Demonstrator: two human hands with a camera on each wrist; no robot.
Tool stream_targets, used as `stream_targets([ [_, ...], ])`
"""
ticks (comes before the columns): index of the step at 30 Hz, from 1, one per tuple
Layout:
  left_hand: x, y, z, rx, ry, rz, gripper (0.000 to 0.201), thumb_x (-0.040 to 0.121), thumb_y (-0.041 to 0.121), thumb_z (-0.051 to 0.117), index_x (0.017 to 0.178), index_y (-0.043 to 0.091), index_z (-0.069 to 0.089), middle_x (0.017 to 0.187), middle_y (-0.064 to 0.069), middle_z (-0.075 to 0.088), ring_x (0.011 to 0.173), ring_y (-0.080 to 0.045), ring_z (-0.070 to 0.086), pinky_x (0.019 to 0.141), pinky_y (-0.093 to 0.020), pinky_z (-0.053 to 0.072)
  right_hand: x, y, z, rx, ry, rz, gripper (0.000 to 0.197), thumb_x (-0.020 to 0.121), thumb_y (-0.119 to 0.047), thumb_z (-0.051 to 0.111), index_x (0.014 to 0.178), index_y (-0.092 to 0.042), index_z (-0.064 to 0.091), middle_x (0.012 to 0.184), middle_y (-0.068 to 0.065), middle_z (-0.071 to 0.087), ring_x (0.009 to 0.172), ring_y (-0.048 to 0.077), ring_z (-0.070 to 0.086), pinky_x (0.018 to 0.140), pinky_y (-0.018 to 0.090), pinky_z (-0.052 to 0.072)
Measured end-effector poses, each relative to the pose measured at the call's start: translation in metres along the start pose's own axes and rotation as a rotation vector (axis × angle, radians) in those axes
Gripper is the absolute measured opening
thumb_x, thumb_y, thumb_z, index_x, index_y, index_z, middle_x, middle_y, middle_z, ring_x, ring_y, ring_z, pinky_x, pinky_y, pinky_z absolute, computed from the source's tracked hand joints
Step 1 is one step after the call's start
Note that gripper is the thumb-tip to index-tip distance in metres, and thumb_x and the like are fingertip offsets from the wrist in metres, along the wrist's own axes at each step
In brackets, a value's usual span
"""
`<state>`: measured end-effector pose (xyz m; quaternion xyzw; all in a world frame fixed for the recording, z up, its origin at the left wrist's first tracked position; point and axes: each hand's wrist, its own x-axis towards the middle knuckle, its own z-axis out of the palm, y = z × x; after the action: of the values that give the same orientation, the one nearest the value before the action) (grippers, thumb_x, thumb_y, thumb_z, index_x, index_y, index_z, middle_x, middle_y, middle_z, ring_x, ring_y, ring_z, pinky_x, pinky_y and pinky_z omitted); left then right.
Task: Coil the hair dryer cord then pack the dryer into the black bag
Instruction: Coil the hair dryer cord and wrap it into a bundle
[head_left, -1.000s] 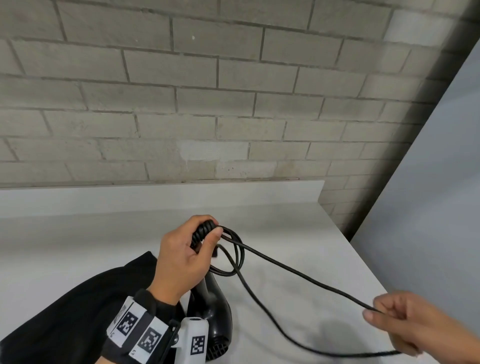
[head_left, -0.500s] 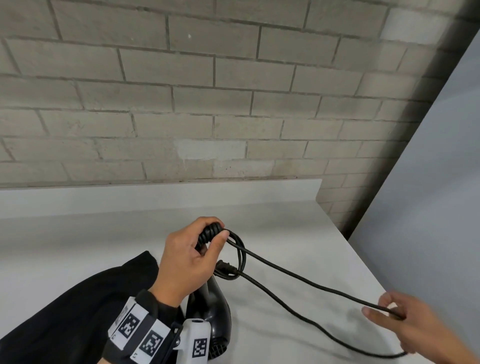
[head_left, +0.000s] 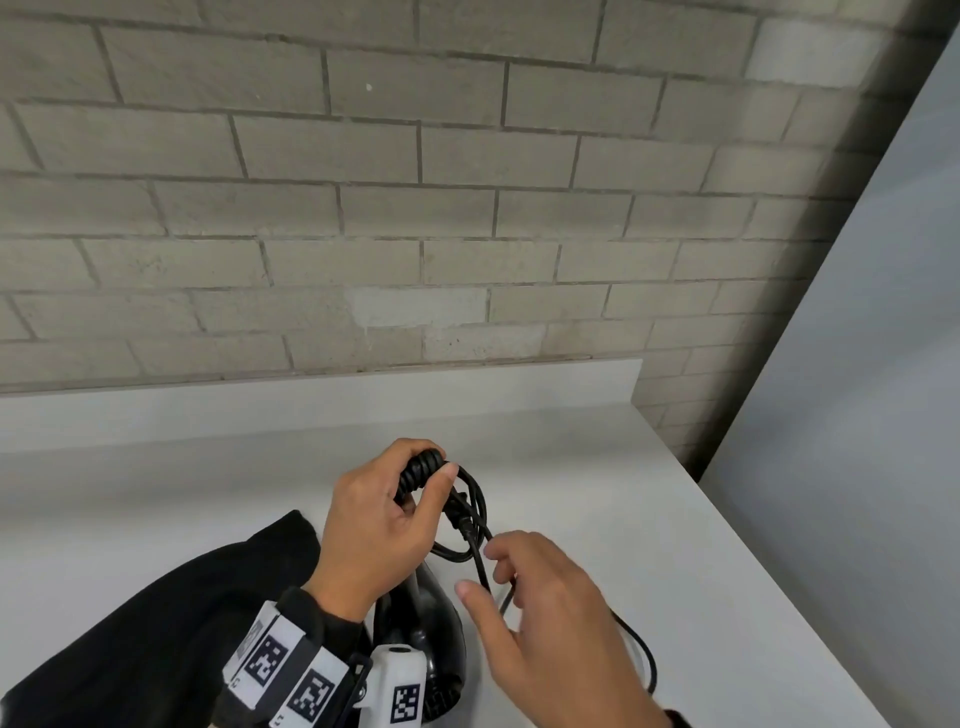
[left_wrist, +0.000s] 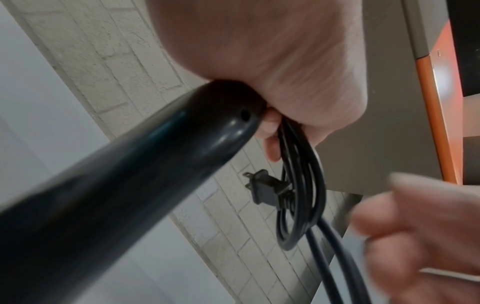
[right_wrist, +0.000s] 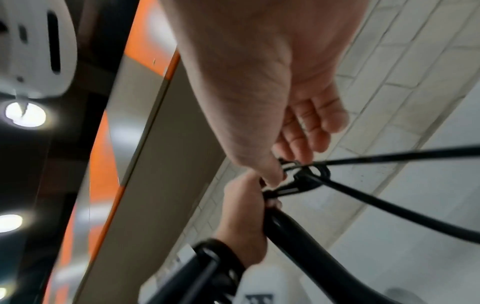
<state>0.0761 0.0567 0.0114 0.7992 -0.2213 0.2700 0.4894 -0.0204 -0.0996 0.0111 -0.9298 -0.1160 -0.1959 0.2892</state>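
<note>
While black bag (head_left: 156, 613) lies flat on tabletop (head_left: 597, 493) at my 8 o'clock, nothing visibly in it, left hand (head_left: 379, 525) clamps hair dryer (head_left: 421, 623) handle end plus coiled cord (head_left: 467, 514), plug (left_wrist: 265, 189) dangling. Right hand (head_left: 550, 618), at 4 o'clock of left, pinches loose cord strand, fingers curled.
</note>
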Motion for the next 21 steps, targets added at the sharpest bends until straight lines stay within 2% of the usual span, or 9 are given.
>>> stream_targets([
  [2, -0.001, 0.001, 0.0, 0.0, -0.006, 0.004, 0.026, 0.089, 0.047, 0.057, 0.094, 0.023, 0.066, 0.066, 0.008, 0.064, 0.045, -0.018, 0.054, 0.05, -0.036, 0.047, 0.009, 0.003, 0.015, -0.029, 0.005, 0.037, 0.035, 0.089, -0.054, 0.049, 0.113, -0.028, 0.052, 0.093, -0.015, 0.052, 0.081, 0.004, 0.047, 0.067, 0.016, 0.037],
  [4, -0.002, 0.001, -0.001, -0.003, 0.0, 0.008, 0.025, 0.089, 0.047, 0.057, 0.093, 0.024, 0.066, 0.066, 0.008, 0.064, 0.045, -0.017, 0.055, 0.05, -0.036, 0.047, 0.014, 0.008, 0.023, -0.025, 0.008, 0.049, 0.02, 0.091, -0.039, 0.056, 0.103, -0.023, 0.058, 0.086, -0.01, 0.06, 0.073, 0.005, 0.046, 0.059, 0.013, 0.032],
  [6, -0.001, 0.001, -0.001, -0.005, 0.012, 0.01, 0.024, 0.089, 0.046, 0.058, 0.093, 0.024, 0.066, 0.066, 0.009, 0.064, 0.046, -0.017, 0.056, 0.05, -0.035, 0.048, 0.015, 0.01, 0.024, 0.012, 0.053, 0.022, 0.007, 0.087, -0.031, 0.059, 0.091, -0.025, 0.06, 0.074, -0.014, 0.058, 0.064, 0.002, 0.045, 0.054, 0.011, 0.031],
  [8, -0.001, -0.001, -0.002, -0.006, 0.023, 0.011, 0.024, 0.089, 0.046, 0.058, 0.093, 0.023, 0.067, 0.068, 0.01, 0.065, 0.048, -0.016, 0.058, 0.051, -0.033, 0.049, 0.013, 0.013, 0.018, 0.102, 0.098, 0.001, 0.003, 0.091, -0.029, 0.057, 0.092, -0.031, 0.057, 0.076, -0.02, 0.052, 0.067, -0.001, 0.047, 0.062, 0.009, 0.037],
  [12, -0.002, -0.004, -0.006, -0.007, 0.027, 0.019, 0.026, 0.089, 0.047, 0.058, 0.093, 0.023, 0.067, 0.067, 0.01, 0.063, 0.047, -0.016, 0.055, 0.05, -0.032, 0.047, 0.002, 0.024, -0.012, 0.306, -0.004, -0.104, 0.002, 0.091, -0.033, 0.059, 0.092, -0.032, 0.061, 0.081, -0.014, 0.058, 0.071, 0.009, 0.057, 0.065, 0.025, 0.05],
  [13, -0.002, -0.005, -0.007, -0.013, 0.029, 0.015, 0.026, 0.089, 0.047, 0.058, 0.093, 0.023, 0.067, 0.067, 0.009, 0.063, 0.047, -0.017, 0.054, 0.05, -0.032, 0.046, -0.002, 0.03, -0.02, 0.34, -0.043, -0.109, 0.003, 0.089, -0.034, 0.063, 0.09, -0.032, 0.065, 0.081, -0.013, 0.06, 0.071, 0.01, 0.058, 0.065, 0.026, 0.051],
  [18, -0.003, -0.008, -0.009, -0.02, 0.051, -0.009, 0.025, 0.087, 0.048, 0.058, 0.092, 0.025, 0.068, 0.068, 0.006, 0.064, 0.048, -0.019, 0.055, 0.052, -0.032, 0.046, -0.031, 0.068, -0.033, 0.278, -0.308, -0.043, 0.011, 0.084, -0.044, 0.071, 0.074, -0.045, 0.067, 0.076, -0.008, 0.061, 0.074, 0.004, 0.062, 0.07, 0.011, 0.042],
  [20, -0.003, -0.007, -0.008, -0.012, 0.039, -0.002, 0.025, 0.088, 0.048, 0.058, 0.092, 0.025, 0.067, 0.066, 0.006, 0.063, 0.047, -0.018, 0.055, 0.052, -0.032, 0.046, -0.04, 0.077, -0.023, 0.253, -0.369, -0.01, 0.008, 0.084, -0.055, 0.065, 0.079, -0.05, 0.065, 0.087, -0.013, 0.059, 0.076, 0.002, 0.061, 0.073, 0.011, 0.043],
  [21, -0.003, -0.006, -0.006, -0.007, 0.029, 0.004, 0.025, 0.088, 0.048, 0.058, 0.092, 0.026, 0.067, 0.065, 0.006, 0.063, 0.047, -0.017, 0.054, 0.051, -0.031, 0.046, -0.042, 0.083, -0.013, 0.216, -0.351, 0.0, 0.01, 0.081, -0.064, 0.062, 0.088, -0.057, 0.062, 0.099, -0.018, 0.055, 0.078, -0.001, 0.059, 0.074, 0.01, 0.043],
])
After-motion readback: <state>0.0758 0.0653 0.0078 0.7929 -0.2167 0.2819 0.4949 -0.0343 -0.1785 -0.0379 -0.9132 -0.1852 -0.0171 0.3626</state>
